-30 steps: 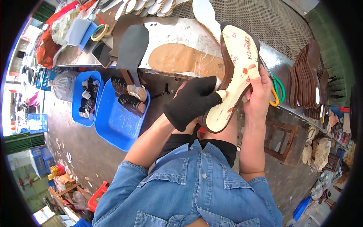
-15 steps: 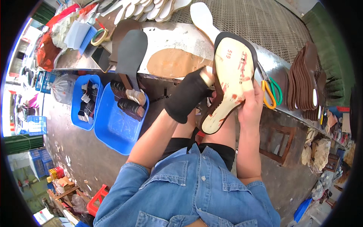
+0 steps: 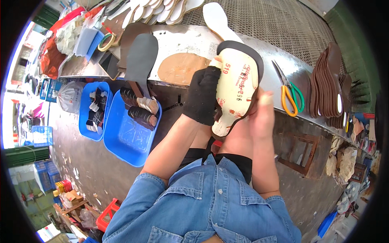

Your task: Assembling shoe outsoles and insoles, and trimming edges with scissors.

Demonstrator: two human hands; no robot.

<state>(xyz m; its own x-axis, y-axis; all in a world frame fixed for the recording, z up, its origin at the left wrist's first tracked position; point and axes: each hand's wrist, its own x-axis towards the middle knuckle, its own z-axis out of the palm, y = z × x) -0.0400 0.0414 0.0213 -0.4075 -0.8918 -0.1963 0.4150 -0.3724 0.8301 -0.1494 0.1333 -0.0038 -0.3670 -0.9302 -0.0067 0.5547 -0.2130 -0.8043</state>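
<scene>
A shoe insole (image 3: 238, 83) is held above my lap, its cream underside up, with red and dark print and reddish stains. A dark brown or black border runs around its edge. My left hand (image 3: 202, 96), in a black fingerless glove, grips the left edge, thumb near the wide end. Bare, my right hand (image 3: 261, 115) closes on the right edge near the narrow end; its thumb points up and its other fingertips are hidden behind the insole. Just beyond lies a white insole (image 3: 219, 20). Scissors (image 3: 289, 91) with orange and green handles rest on the bench to the right.
The metal bench (image 3: 190, 38) carries a brown patch (image 3: 180, 69), a dark grey sole piece (image 3: 142, 56) and a stack of brown soles (image 3: 326, 83). White insoles (image 3: 162, 10) pile up at the back. Two blue bins (image 3: 125, 139) holding small dark parts stand below left.
The insole has shifted left and its narrow end is curled more. My left hand now grips higher along its left edge, while my right hand has slid lower, thumb raised.
</scene>
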